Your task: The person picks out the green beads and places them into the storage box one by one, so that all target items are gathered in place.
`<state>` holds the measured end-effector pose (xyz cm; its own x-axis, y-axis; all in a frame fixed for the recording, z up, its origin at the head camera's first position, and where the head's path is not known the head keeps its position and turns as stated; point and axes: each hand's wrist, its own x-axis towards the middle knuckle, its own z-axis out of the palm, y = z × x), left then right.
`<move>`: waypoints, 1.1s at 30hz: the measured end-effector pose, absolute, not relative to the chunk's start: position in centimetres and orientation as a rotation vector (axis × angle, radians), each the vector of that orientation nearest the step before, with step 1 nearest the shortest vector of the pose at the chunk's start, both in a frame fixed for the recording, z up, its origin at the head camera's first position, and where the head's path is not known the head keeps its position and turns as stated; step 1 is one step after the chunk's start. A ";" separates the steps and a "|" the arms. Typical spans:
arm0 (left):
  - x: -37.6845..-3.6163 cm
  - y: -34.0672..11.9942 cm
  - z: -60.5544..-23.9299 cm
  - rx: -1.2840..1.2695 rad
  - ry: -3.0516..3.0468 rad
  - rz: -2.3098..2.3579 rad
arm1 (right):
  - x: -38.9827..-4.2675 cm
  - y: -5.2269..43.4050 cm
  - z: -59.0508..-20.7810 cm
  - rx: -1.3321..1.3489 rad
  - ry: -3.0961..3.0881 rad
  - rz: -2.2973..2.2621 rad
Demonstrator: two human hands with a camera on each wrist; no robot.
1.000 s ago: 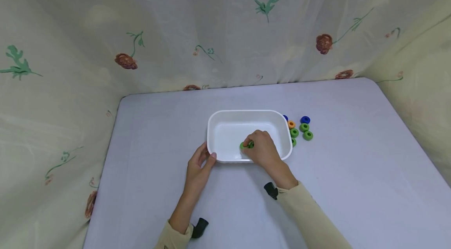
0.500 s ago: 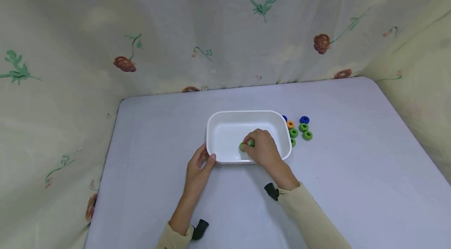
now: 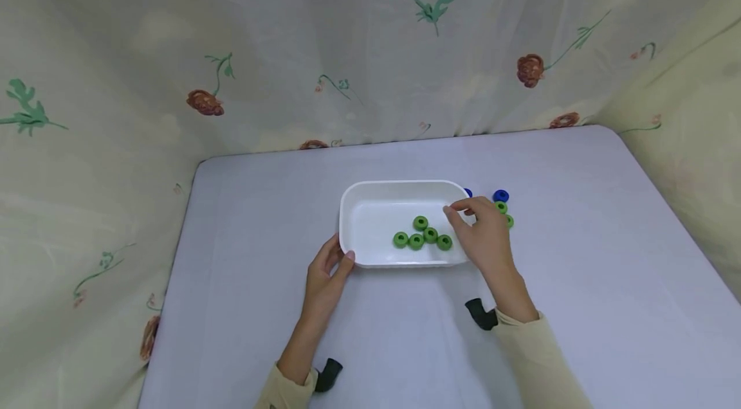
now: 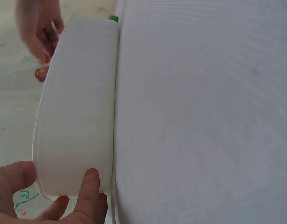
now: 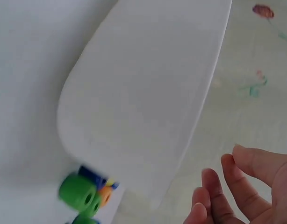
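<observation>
1. Green rings [image 3: 422, 235]: four sit in the white tub [image 3: 370, 193] on the desk [image 3: 579, 280].
2. Right hand [image 3: 483, 235] hovers over the tub's right rim, fingers loose, holding nothing.
3. Left hand [image 3: 327, 274] pinches the tub's near-left corner.
4. Loose rings [image 3: 501, 196] lie just past it; probably light, hard, slick, so pinch the sides.
</observation>
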<state>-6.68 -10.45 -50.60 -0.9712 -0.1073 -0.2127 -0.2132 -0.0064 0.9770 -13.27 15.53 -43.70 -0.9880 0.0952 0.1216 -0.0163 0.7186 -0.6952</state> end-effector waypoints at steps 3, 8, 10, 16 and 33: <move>-6.7 -10.5 -50.6 -0.349 2.164 2.147 | -13.6 17.5 -44.0 -0.180 -2.751 1.117; -6.7 -10.4 -50.5 -0.362 2.169 2.144 | -13.8 20.2 -45.2 -0.353 -2.784 1.106; -6.7 -10.4 -50.5 -0.375 2.169 2.143 | -13.8 20.8 -45.7 -0.399 -2.813 1.104; -6.7 -10.3 -50.4 -0.380 2.183 2.133 | -13.8 21.6 -47.0 -0.439 -2.945 1.082; -6.8 -10.3 -50.3 -0.390 2.185 2.114 | -13.6 21.9 -49.3 -0.330 -2.984 1.005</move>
